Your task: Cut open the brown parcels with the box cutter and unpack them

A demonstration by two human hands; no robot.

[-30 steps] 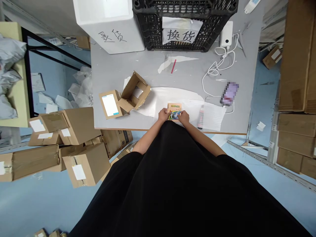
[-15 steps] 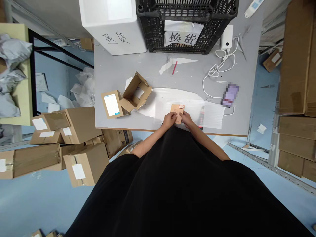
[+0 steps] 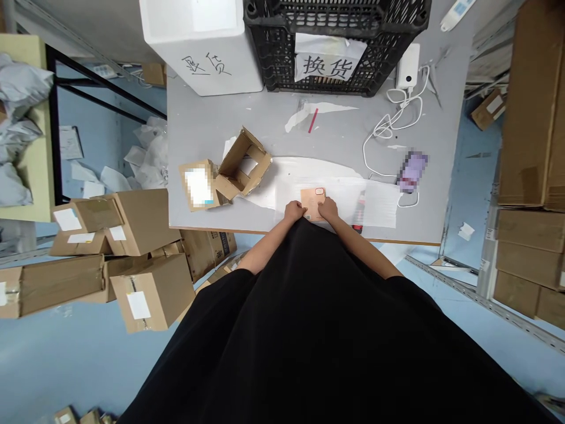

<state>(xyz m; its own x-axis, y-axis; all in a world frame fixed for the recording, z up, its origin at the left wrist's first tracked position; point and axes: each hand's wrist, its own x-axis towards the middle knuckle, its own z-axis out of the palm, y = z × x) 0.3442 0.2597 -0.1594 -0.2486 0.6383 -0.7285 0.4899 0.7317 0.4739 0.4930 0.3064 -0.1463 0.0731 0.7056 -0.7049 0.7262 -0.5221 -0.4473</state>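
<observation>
A flat orange-tan packet [image 3: 312,201], which looks like a phone-case box with a red rounded outline in its upper right corner, is held at the table's front edge. My left hand [image 3: 294,210] pinches its left edge low down. On the opposite side, my right hand [image 3: 329,209] grips the right edge with the fingers curled. Under and around it lies translucent white wrapping sheet [image 3: 339,200]. A red and black cutter-like tool [image 3: 359,215] sits right of my right hand, partly under the sheet.
An opened cardboard box [image 3: 245,165] and a labelled carton [image 3: 188,200] stand left on the grey table [image 3: 194,123]. A white bin [image 3: 225,65] and a black crate [image 3: 273,65] stand behind. At right lie a white cable [image 3: 375,132] and a purple phone-like object [image 3: 412,171]. Cartons [image 3: 145,218] crowd the left floor.
My hands have moved apart to the packet's two side edges, so more of its face shows. The packet has shifted slightly left.
</observation>
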